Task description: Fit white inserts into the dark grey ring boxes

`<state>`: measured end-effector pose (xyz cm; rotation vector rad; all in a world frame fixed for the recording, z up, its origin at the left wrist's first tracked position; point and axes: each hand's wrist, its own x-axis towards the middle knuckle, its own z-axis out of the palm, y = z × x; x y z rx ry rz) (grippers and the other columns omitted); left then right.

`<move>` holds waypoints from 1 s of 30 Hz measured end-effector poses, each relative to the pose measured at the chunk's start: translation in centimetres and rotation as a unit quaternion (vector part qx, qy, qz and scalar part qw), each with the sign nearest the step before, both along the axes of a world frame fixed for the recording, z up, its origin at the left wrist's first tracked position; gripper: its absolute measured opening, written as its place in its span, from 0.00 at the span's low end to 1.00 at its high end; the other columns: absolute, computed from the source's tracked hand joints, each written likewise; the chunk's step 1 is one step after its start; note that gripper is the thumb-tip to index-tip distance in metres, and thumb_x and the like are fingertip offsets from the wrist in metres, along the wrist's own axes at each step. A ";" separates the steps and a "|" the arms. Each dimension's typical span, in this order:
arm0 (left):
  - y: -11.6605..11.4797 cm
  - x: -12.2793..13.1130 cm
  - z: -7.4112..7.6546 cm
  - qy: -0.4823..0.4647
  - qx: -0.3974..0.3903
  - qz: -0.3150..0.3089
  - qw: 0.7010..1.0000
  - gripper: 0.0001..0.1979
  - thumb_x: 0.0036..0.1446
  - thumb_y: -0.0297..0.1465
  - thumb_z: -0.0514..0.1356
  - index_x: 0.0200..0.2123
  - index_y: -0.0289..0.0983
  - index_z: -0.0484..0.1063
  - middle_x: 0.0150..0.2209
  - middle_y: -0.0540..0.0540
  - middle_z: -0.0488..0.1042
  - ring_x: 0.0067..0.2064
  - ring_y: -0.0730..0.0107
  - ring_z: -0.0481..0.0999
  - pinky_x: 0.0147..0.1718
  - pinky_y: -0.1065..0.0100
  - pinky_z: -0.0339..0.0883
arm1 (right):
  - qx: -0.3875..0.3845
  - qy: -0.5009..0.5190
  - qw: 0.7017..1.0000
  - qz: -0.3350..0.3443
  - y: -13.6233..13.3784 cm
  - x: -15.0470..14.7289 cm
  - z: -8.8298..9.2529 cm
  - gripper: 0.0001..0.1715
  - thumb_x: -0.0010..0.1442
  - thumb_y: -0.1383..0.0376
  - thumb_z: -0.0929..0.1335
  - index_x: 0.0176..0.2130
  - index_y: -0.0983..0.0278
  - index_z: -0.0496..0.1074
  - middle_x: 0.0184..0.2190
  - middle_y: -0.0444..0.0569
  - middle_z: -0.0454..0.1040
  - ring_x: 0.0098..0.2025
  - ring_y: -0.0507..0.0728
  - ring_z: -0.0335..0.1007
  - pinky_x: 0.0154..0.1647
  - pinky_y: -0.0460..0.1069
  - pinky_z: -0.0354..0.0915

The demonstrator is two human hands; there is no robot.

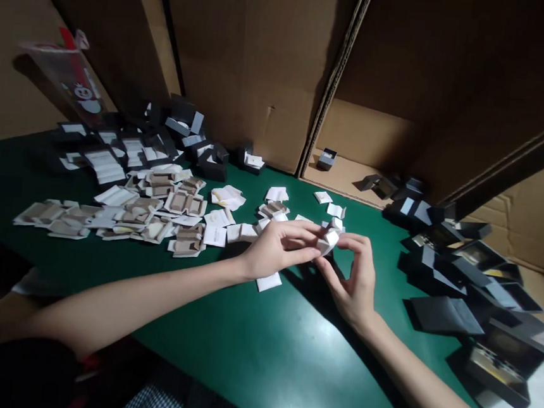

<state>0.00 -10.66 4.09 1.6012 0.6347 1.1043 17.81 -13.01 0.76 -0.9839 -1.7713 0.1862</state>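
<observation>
My left hand [275, 249] pinches a small white folded card piece [330, 239] above the green table, fingers closed against its left side. On the other side, the thumb and fingers of my right hand [355, 281] grip the same piece. Its edges look bent up, and its exact shape is partly hidden by fingers. A flat white card [269, 282] lies on the table just under my left hand. Behind my hands are loose white cards [277, 194] and a folded insert with a brown inside [273, 210].
Flattened white and brown inserts [145, 211] are heaped at left, with dark boxes [124, 147] behind them. Open black boxes [481, 257] crowd the right side. Cardboard walls [255, 69] rise at the back, and a clear printed plastic cup [80, 79] stands at far left.
</observation>
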 end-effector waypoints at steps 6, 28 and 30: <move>-0.1 0.3 -1.5 0.025 0.043 0.010 0.999 0.06 0.55 0.29 0.62 0.36 0.37 0.78 0.47 0.43 0.75 0.49 0.62 0.75 0.49 0.62 0.70 | -0.020 0.035 0.999 0.030 0.1 0.1 -0.2 0.14 0.58 0.62 0.69 0.43 0.61 0.63 0.43 0.53 0.63 0.48 0.61 0.64 0.48 0.58 0.65; 1.1 -1.1 -2.6 0.429 0.432 0.021 0.793 0.12 0.62 0.30 0.53 0.47 0.34 0.71 0.39 0.41 0.69 0.42 0.61 0.68 0.40 0.61 0.68 | -0.006 0.057 0.998 0.002 1.6 1.5 -0.6 0.11 0.53 0.68 0.70 0.39 0.62 0.68 0.42 0.52 0.66 0.46 0.60 0.66 0.42 0.54 0.66; 1.3 -1.2 -2.7 0.423 0.418 0.028 0.804 0.13 0.62 0.28 0.52 0.48 0.34 0.71 0.39 0.42 0.69 0.43 0.62 0.68 0.40 0.62 0.69 | -0.015 0.018 1.000 -0.004 1.5 1.4 -0.2 0.08 0.54 0.68 0.69 0.37 0.62 0.69 0.42 0.51 0.66 0.45 0.59 0.66 0.42 0.54 0.66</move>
